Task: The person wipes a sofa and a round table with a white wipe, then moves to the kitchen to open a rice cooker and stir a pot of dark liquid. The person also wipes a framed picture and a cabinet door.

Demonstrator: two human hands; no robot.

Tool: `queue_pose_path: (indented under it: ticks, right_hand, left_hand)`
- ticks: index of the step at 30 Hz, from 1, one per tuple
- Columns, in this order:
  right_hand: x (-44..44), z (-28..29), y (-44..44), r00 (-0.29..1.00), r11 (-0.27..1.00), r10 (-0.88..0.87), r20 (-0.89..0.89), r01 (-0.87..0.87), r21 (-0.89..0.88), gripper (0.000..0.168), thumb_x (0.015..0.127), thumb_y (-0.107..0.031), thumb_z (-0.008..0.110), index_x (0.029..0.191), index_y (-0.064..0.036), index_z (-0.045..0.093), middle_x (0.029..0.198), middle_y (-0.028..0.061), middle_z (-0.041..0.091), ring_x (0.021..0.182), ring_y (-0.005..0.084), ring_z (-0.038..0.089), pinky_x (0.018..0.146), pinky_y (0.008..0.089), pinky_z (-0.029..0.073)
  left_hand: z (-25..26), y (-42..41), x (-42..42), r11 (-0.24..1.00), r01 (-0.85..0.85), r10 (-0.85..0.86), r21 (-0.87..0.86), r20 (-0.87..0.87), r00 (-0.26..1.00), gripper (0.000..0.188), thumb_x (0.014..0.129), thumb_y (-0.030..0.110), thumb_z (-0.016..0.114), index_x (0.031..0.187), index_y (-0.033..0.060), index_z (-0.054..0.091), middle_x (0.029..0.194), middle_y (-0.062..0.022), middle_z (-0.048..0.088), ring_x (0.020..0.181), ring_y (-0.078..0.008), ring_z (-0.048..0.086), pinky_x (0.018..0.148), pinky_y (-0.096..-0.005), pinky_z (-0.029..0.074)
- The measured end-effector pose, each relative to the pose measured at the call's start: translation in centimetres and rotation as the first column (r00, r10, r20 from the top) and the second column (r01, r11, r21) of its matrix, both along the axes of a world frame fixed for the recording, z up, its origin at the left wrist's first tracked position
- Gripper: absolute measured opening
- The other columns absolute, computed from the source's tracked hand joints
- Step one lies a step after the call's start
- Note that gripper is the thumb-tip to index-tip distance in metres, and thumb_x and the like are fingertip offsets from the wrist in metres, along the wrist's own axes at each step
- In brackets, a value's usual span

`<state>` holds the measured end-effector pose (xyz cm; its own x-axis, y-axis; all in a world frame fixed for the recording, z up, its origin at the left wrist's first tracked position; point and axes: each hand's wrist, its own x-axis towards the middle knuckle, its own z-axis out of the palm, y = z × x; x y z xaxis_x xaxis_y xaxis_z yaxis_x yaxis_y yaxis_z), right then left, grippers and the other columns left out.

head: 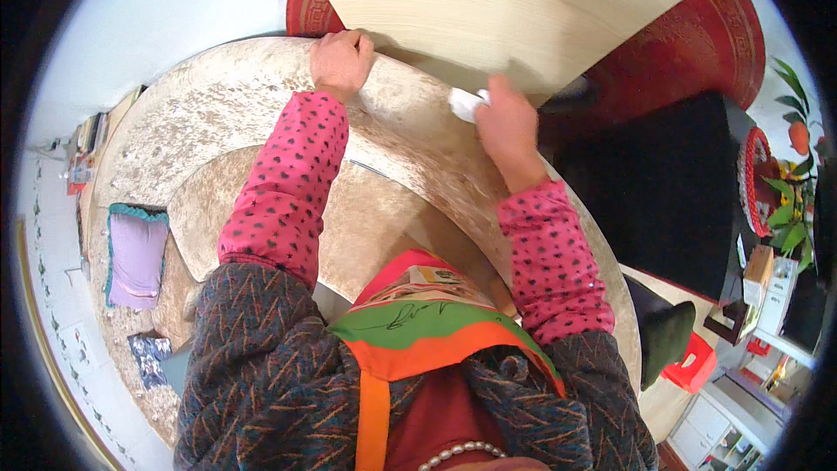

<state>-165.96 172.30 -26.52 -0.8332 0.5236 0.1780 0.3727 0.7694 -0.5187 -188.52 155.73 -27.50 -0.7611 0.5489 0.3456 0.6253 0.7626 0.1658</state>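
Observation:
A curved sofa with mottled beige-and-white upholstery spreads out below me, its seat point(366, 229) enclosed by a rounded backrest point(216, 91). My left hand point(341, 64) rests at the backrest's top edge with its fingers curled over the rim, so the fingertips are partly hidden. Farther right, my right hand point(509, 127) holds a crumpled white cloth or tissue point(467, 104) by the same backrest and looks slightly blurred. Pink patterned sleeve covers reach over both forearms, and an apron hangs at my chest.
Past the backrest lies a light wood-grain surface point(471, 0) with red patterned fabric point(680, 39) beside it. A black-topped table point(654, 190) stands at right, near a leafy plant point(785, 209) and a red plastic stool point(694, 366). On the sofa's left sits a lilac cushion point(136, 258).

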Motion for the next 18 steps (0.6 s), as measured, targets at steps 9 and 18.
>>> queue_pose_path:
  ticks: [9, 18]
  right_hand:
    - [23.3, 0.7, 4.3, 0.926, 0.930, -0.361, 0.114, 0.347, 0.122, 0.025, 0.075, -0.004, 0.061, 0.098, 0.000, 0.053, 0.092, 0.0204, 0.057, 0.085, 0.0425, 0.056, 0.073, 0.0490, 0.047]
    - [24.0, -1.5, 3.0, 0.895, 0.895, -0.398, -0.200, 0.427, 0.130, 0.021, 0.072, -0.005, 0.064, 0.090, -0.001, 0.052, 0.087, 0.0200, 0.056, 0.087, 0.0415, 0.055, 0.075, 0.0480, 0.045]
  left_hand:
    - [-0.6, -0.1, 0.0, 1.000, -0.008, 0.008, 0.000, 0.007, 1.000, 0.041, 0.091, 0.033, 0.040, 0.090, 0.0058, 0.071, 0.098, -0.0149, 0.069, 0.096, -0.0340, 0.061, 0.090, -0.0475, 0.042]
    - [-2.2, -0.7, -1.8, 0.989, 0.047, -0.062, -0.137, -0.106, 0.992, 0.037, 0.093, 0.033, 0.040, 0.098, 0.0102, 0.069, 0.098, -0.0145, 0.068, 0.094, -0.0368, 0.061, 0.084, -0.0503, 0.046]
